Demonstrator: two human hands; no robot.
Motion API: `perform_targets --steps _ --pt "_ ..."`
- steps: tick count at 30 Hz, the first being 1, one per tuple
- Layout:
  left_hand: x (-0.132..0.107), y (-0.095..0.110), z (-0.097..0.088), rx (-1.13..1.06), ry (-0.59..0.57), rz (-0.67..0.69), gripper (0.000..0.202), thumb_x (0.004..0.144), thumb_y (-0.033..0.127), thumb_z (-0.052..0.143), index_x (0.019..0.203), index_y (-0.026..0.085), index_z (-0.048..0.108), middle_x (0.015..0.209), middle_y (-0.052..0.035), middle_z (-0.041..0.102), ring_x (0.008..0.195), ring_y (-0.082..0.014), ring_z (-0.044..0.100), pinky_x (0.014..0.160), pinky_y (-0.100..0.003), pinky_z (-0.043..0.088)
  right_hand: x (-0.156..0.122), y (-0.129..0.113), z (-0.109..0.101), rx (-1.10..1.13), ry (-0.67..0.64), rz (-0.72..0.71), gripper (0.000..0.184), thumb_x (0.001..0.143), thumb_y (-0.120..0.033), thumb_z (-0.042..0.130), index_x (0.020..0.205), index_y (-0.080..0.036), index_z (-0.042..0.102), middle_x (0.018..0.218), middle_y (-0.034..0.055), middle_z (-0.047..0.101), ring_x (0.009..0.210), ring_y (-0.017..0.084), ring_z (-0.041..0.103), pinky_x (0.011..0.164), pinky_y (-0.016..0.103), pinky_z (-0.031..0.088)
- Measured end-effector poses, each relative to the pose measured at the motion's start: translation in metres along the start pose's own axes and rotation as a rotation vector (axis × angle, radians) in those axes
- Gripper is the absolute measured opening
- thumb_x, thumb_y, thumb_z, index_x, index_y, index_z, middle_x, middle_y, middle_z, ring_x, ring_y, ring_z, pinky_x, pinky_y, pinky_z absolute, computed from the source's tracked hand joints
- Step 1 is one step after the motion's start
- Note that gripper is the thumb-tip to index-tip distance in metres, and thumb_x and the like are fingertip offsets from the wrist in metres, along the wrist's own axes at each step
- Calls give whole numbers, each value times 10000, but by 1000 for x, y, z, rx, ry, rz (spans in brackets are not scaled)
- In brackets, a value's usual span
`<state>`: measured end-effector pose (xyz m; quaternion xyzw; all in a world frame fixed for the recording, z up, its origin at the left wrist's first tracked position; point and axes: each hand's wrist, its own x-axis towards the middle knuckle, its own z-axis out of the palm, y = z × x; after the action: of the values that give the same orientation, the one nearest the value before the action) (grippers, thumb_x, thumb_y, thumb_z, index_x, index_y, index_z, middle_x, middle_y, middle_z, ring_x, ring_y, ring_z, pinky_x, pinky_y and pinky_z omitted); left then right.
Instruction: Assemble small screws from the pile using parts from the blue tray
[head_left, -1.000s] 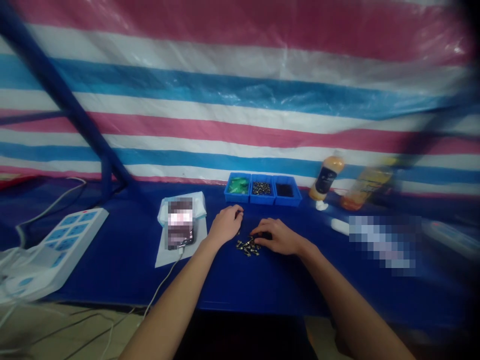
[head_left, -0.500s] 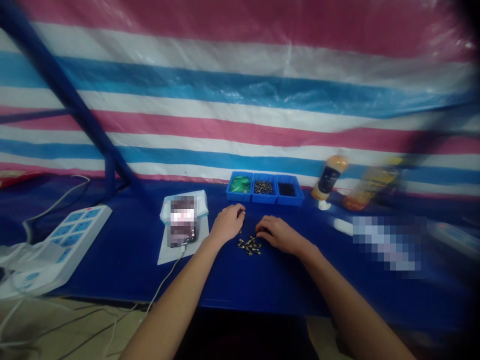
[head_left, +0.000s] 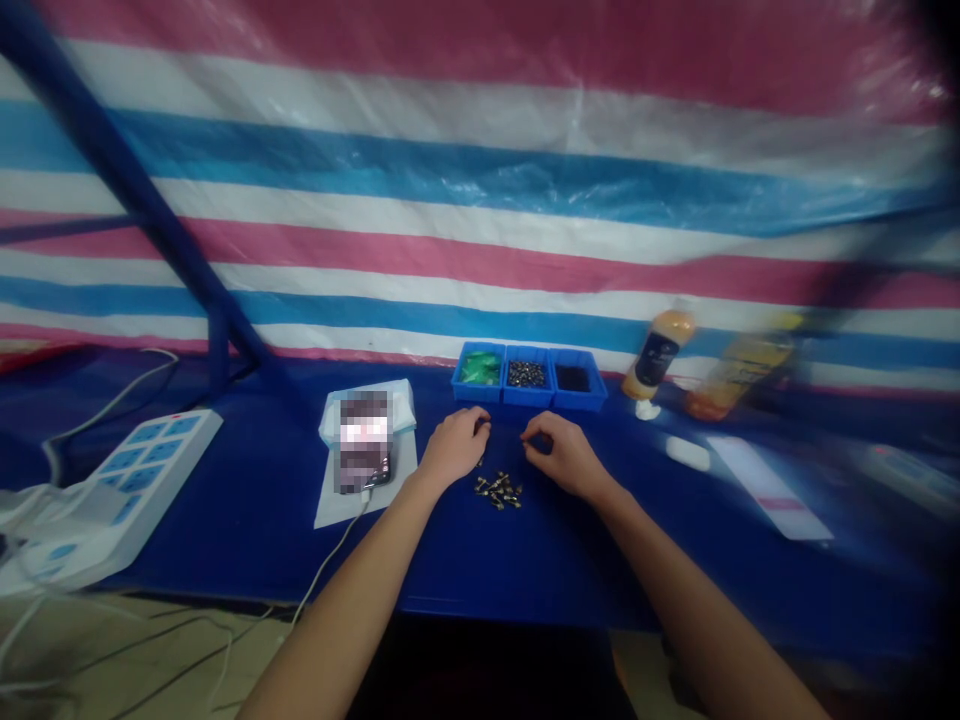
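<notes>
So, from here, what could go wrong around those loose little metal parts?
The small metal parts lie loose on the blue tabletop, right between the left hand and right hand, so a careless brush might scatter them. The thin white cable runs beside the bare left forearm and could snag, possibly tugging the pixelated phone.

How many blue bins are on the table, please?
3, in one row at the table's far edge: the left bin holds green pieces, the middle bin metal parts, the right bin dark pieces.
</notes>
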<state>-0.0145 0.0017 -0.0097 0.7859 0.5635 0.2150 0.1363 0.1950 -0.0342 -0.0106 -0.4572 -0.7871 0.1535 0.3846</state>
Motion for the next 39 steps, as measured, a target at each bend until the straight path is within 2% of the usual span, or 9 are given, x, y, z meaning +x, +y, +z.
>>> perform_targets --steps 2,4,7,13,17,21,26,34,39 --pt "0 0 0 -1 7 1 238 919 335 478 1087 268 634 1009 -40 686 962 -227 638 823 -327 466 1 2 -1 2 47 67 86 781 -137 621 829 -201 653 874 20 659 747 150 575 701 276 455" --pt "0 0 1 -7 15 8 233 917 334 481 1083 271 632 997 -33 688 951 -225 639 819 -329 464 1 5 -1 -15 36 134 137 804 -158 620 920 -206 677 879 21 665 703 143 570 682 274 461" --pt "0 -1 1 -17 15 10 230 915 333 485 1078 273 634 989 -28 689 948 -221 639 817 -325 461 0 12 1 -64 -20 147 212 870 -171 566 1036 -209 692 937 43 677 799 157 612 770 286 470" --pt "0 0 1 -17 7 -4 236 909 349 495 1082 270 634 967 -28 686 926 -219 638 790 -318 459 -1 19 1 -206 -58 183 145 880 -224 590 943 -211 721 936 55 700 886 196 644 841 310 460" --pt "-1 1 0 -21 3 -8 235 906 345 500 1082 267 635 968 -28 686 919 -215 639 786 -313 459 -2 18 -1 -262 -45 224 195 868 -166 568 1005 -207 701 1002 66 706 934 213 651 860 320 458" --pt "0 1 0 -18 5 -12 235 902 345 508 1082 266 637 960 -29 687 916 -215 641 787 -313 460 -2 14 0 -194 6 231 234 906 -163 486 1037 -231 667 1004 44 716 934 195 667 846 307 464" --pt "-1 0 0 -22 12 -5 226 898 360 511 1068 279 635 948 -19 687 897 -213 639 772 -316 459 -1 13 -1 -41 12 267 144 907 -237 535 1000 -255 643 946 -7 735 899 166 683 822 278 461" --pt "-1 1 0 -30 10 -20 235 896 370 513 1072 277 638 944 -22 687 880 -211 640 760 -314 456 -6 1 -8 -561 -176 253 199 915 -395 531 884 -227 633 945 60 681 957 252 577 836 403 340" --pt "-2 3 -1 -26 9 -22 241 897 373 511 1072 271 640 947 -26 687 879 -211 640 764 -312 456 -7 -5 -5 -593 -226 269 292 946 -350 425 761 -185 580 761 63 657 838 234 591 855 434 305"
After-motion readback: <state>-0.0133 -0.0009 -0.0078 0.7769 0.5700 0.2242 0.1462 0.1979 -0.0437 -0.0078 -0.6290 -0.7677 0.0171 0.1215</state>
